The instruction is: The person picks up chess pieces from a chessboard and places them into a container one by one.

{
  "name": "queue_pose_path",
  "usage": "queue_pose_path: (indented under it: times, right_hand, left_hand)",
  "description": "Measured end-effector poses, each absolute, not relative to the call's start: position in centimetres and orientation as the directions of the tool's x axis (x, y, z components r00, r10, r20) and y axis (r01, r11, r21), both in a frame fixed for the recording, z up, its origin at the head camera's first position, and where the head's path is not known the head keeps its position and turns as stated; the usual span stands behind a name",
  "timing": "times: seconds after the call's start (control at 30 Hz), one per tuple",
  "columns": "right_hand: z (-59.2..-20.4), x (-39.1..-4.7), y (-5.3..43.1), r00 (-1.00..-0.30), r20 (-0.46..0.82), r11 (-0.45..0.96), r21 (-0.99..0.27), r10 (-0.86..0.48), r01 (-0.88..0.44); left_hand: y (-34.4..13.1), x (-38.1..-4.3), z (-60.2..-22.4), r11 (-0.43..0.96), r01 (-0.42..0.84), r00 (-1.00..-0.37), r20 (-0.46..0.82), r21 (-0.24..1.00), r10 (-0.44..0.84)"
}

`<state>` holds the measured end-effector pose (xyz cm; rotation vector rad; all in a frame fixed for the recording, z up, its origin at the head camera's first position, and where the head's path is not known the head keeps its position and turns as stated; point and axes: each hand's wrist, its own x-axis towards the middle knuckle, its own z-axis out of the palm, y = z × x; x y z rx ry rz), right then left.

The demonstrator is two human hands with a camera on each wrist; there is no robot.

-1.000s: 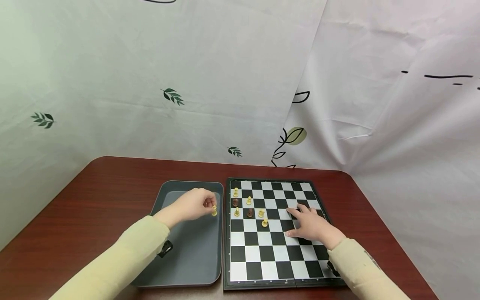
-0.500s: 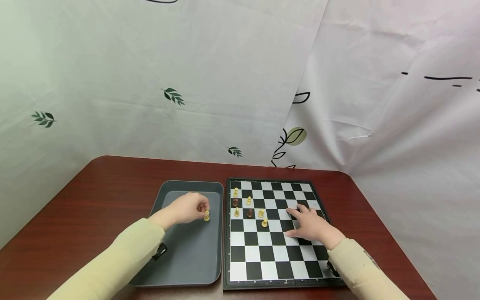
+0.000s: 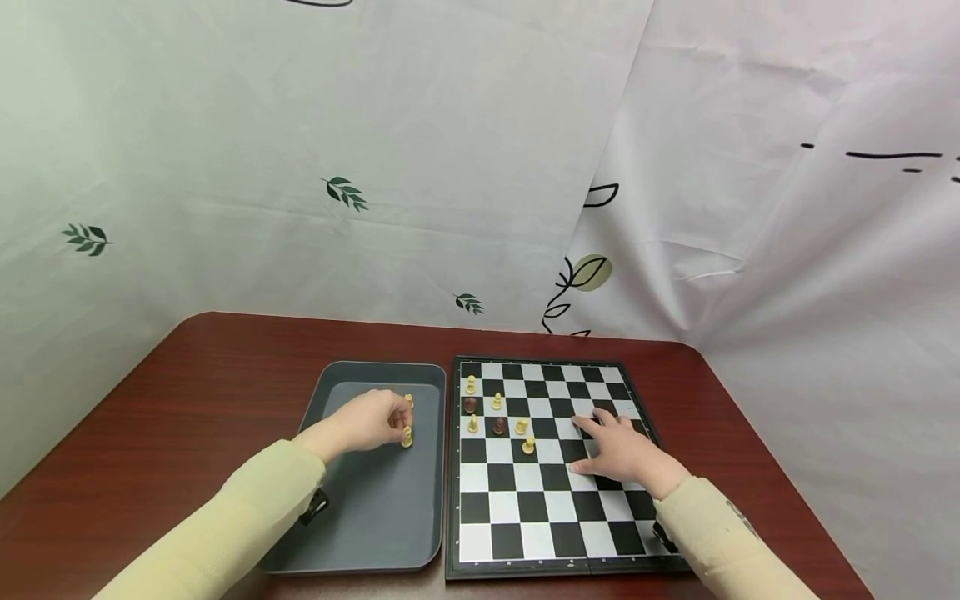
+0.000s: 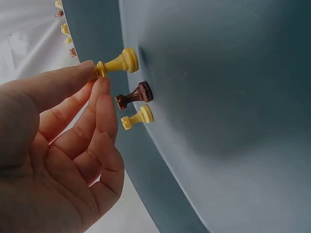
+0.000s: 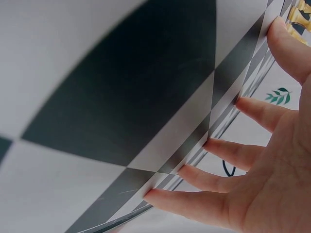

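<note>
My left hand (image 3: 375,418) pinches a yellow chess piece (image 4: 119,62) between thumb and fingers over the grey tray (image 3: 375,533). Its top is hidden by the fingertips, and I cannot tell whether its base touches the tray. Beyond the fingers, a dark brown rook (image 4: 135,95) and a yellow rook (image 4: 138,117) stand in the tray. My right hand (image 3: 622,450) is spread, its fingertips resting on the right part of the chessboard (image 3: 528,504). Toward the board's far left stand several yellow pieces (image 3: 528,446) and two brown pieces (image 3: 499,426).
Tray and board lie side by side on a reddish-brown table (image 3: 180,417), with a narrow gap between them. Behind the table hangs a pale cloth (image 3: 450,167) printed with leaves.
My left hand has moved left and nearer to me over the tray, carrying the yellow chess piece. A yellow piece behind the hand has come into view. My right hand has stayed put.
</note>
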<state>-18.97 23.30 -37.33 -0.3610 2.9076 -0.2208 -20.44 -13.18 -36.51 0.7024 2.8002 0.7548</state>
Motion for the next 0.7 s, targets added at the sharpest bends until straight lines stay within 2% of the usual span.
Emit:
queue_pose_path:
  times: [0.7]
  right_hand:
    - [-37.22,-18.93,23.22,-0.949,-0.188,0.959,-0.177,-0.253,-0.22]
  left_hand:
    - [-13.64,-20.5,-37.24,0.76,0.379,-0.88,-0.049,0.528,0.472]
